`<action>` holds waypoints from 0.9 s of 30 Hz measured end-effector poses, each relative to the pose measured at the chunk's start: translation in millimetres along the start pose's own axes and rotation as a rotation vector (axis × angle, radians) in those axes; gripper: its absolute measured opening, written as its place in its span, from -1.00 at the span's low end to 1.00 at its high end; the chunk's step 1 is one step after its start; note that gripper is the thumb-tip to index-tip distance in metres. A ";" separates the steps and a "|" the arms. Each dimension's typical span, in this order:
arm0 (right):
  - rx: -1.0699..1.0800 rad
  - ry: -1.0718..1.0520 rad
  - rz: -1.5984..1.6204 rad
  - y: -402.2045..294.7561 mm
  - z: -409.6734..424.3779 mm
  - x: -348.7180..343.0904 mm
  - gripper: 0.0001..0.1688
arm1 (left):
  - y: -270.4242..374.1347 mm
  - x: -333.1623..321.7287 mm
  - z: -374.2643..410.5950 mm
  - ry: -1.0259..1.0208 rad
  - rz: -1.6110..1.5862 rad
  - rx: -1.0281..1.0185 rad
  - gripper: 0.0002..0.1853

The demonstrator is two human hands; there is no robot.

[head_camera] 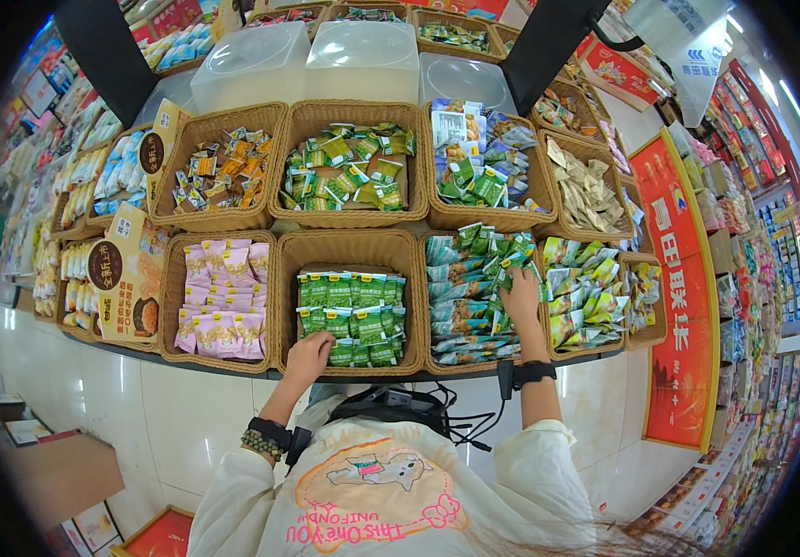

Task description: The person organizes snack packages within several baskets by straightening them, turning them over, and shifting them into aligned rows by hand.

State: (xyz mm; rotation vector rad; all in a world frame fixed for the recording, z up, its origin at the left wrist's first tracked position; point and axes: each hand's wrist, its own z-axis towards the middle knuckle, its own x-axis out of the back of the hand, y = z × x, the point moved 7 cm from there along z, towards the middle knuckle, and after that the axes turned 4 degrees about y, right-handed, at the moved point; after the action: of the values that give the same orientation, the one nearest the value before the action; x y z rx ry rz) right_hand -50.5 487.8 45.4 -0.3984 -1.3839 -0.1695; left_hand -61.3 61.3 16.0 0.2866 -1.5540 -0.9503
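Note:
My left hand (pixel 311 354) rests over the near left corner of a wicker basket (pixel 414 348), its fingertips at the small green snack packets (pixel 365 324) lined up in rows there. My right hand (pixel 520 296) reaches over the basket to the right, fingers on loose green packets (pixel 494 254) that lie on top of blue-teal snack packets (pixel 456 299). Whether its fingers hold one of the packets cannot be told. Pink snack packets (pixel 222 299) fill the basket on the left.
Behind stand wicker baskets with orange and brown sweets (pixel 222 170), green-yellow packets (pixel 344 167) and blue packets (pixel 511 150). Green-white packets (pixel 581 292) lie at the right. A printed card (pixel 128 278) stands at the left. Black posts (pixel 556 49) rise behind. Cables hang at my waist.

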 end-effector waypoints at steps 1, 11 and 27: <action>0.030 -0.004 -0.031 -3.1 0.8 -0.3 -0.54 | -0.4 -0.4 -0.4 0.014 0.003 -0.006 -0.94; 0.105 -0.038 -0.264 -18.3 -1.7 -6.2 -0.50 | 6.1 -1.2 -10.9 0.005 0.026 0.001 -0.75; 0.054 0.258 0.470 -41.7 -24.8 73.7 -0.90 | 17.8 12.9 -6.0 -0.048 -0.194 0.039 -0.73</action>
State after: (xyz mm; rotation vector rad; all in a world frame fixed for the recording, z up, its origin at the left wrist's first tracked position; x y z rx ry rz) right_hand -28.4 448.6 121.3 -0.6218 -1.0082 0.1971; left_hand -53.1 61.6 37.2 0.4520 -1.6110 -1.0850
